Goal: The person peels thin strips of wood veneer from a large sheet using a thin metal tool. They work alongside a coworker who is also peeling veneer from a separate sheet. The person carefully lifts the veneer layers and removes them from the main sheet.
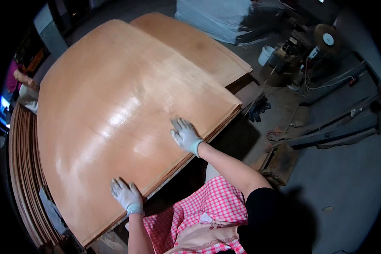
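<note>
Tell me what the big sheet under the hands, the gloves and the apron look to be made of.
Sheet: likely thin wood veneer or plywood, orange-brown, smooth with glare patches; layered edges show in the stack.
Gloves on the left hand and right hand: pale, thin, probably knit fabric or rubber; hard to tell.
Apron: woven cloth, red-and-white check, matte.

We see a pale grey-white fabric glove on our left hand (126, 194) and another on our right hand (184, 134), each ending behind the fingers in a light blue-green cuff, forearms bare beyond; a red-and-white checked cotton apron (207, 203) and black short sleeve (264, 203) follow.
</note>
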